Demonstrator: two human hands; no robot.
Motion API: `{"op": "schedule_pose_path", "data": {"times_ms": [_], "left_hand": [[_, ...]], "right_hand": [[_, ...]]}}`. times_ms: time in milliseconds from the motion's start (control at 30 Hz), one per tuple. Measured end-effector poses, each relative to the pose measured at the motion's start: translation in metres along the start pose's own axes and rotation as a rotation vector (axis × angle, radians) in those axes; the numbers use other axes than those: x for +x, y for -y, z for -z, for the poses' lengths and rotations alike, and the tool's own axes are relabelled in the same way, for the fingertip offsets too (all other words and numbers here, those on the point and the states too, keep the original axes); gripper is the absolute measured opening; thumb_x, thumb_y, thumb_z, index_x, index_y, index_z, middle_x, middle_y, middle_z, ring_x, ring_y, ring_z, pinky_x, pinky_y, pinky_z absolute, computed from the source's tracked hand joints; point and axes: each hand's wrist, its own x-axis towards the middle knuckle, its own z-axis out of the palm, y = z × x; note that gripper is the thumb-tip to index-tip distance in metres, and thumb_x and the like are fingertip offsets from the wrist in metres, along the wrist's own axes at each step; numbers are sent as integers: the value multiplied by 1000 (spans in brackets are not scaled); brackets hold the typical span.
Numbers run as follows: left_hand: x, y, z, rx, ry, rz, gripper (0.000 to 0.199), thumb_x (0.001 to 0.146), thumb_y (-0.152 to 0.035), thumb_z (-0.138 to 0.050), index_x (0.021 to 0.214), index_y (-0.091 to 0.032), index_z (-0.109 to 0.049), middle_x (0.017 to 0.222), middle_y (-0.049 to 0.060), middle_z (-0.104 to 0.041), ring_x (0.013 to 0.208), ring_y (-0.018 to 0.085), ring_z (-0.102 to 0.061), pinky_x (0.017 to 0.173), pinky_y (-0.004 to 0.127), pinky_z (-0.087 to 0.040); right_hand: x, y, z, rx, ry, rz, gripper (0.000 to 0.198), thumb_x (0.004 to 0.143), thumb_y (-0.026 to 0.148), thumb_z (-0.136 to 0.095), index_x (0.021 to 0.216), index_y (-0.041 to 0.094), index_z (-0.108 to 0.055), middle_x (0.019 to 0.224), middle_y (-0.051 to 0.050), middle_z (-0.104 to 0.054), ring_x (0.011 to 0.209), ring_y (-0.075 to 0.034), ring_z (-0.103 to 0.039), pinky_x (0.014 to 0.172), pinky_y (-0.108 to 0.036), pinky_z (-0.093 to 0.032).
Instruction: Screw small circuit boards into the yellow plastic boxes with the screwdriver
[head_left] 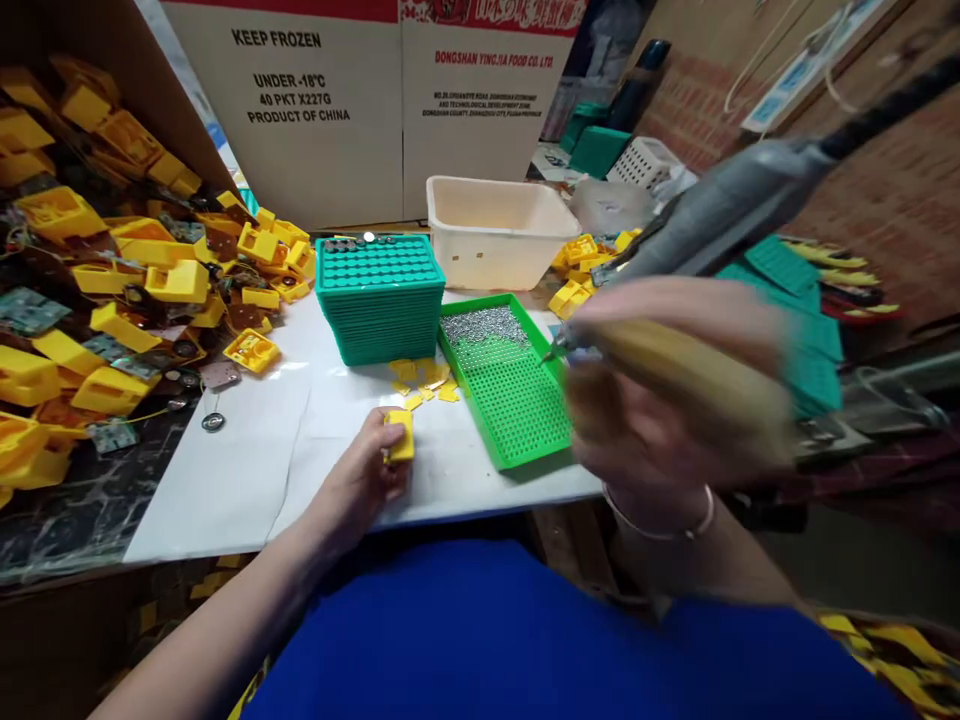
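My left hand (367, 465) is closed around a small yellow plastic case (400, 436) near the table's front edge, thumb on its side. In my right hand (675, 390), blurred by motion, is a grey electric screwdriver (697, 220) with a cord at its top end. Its bit points down over the right side of a green perforated tray (510, 400). Small silver screws (484, 325) fill the far part of that tray; whether the bit carries a screw I cannot tell. Several flat yellow pieces (424, 382) lie between the case and the tray.
A stack of teal trays (381, 310) stands behind the yellow pieces, beside a white plastic bin (499, 240). Yellow cases with circuit boards (142, 270) heap up on the left. A large carton (322, 130) rises at the back. More yellow parts (577, 265) lie beyond the green tray.
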Motion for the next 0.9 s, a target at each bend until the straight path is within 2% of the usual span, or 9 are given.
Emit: {"op": "schedule_pose_path", "data": {"times_ms": [33,100,200,267,467,567,700,800,900], "left_hand": [[0,0,1,14,35,8,36,71,-35,-75,97,-18,-58,67,-5,-53,49,6,-46,40,16,-38],[1,0,3,33,65,12,44,71,-32,-78,108,-18,-58,77,-1,-62,63,12,-61,53,22,-51],[1,-3,5,-1,50,11,50,72,-29,-79,114,-16,-55,95,8,-70,88,24,-71,78,35,-58],[0,-4,8,-39,39,9,46,73,-27,-78,111,-14,-56,103,12,-71,94,26,-71,85,37,-56],[-1,-2,17,-127,62,29,36,79,-26,-70,109,-13,-56,109,16,-71,104,30,-69,88,39,-56],[-2,-1,18,-139,84,35,31,82,-28,-67,107,-14,-56,105,15,-72,104,30,-70,88,40,-55],[-7,0,19,-164,61,-10,31,78,-20,-67,106,-18,-54,104,11,-73,104,28,-70,97,45,-51],[-11,2,18,-161,30,-93,42,70,-10,-67,108,-19,-52,105,7,-72,106,26,-69,104,45,-45],[-12,10,14,-160,9,-184,50,68,-9,-68,113,-23,-50,107,3,-70,109,22,-66,106,42,-44]], "right_hand": [[8,3,-8,31,23,97,15,89,42,-58,95,34,-69,88,2,-73,85,-14,-68,81,-34,-56],[31,0,-36,65,224,199,18,92,21,-55,99,21,-71,90,-3,-73,85,-15,-68,79,-32,-56],[75,-26,-89,-22,488,161,19,87,13,-58,94,20,-74,90,-4,-73,85,-17,-65,81,-34,-53],[98,-44,-121,-89,597,133,19,82,10,-62,88,22,-75,87,-4,-73,84,-18,-64,81,-35,-51],[117,-65,-168,-201,715,125,14,72,9,-69,73,23,-73,73,-4,-70,76,-21,-60,74,-37,-47],[117,-62,-168,-209,695,114,16,73,8,-67,68,23,-67,70,-4,-68,78,-22,-59,74,-37,-45],[108,-36,-140,-103,624,39,19,80,9,-61,69,24,-60,78,-4,-68,79,-20,-60,77,-37,-45],[71,-6,-109,218,572,-67,10,87,18,-60,78,23,-60,82,-2,-68,78,-16,-60,76,-34,-46],[11,21,-87,565,616,-296,5,88,20,-59,83,18,-61,83,0,-68,77,-12,-60,72,-28,-48]]}}
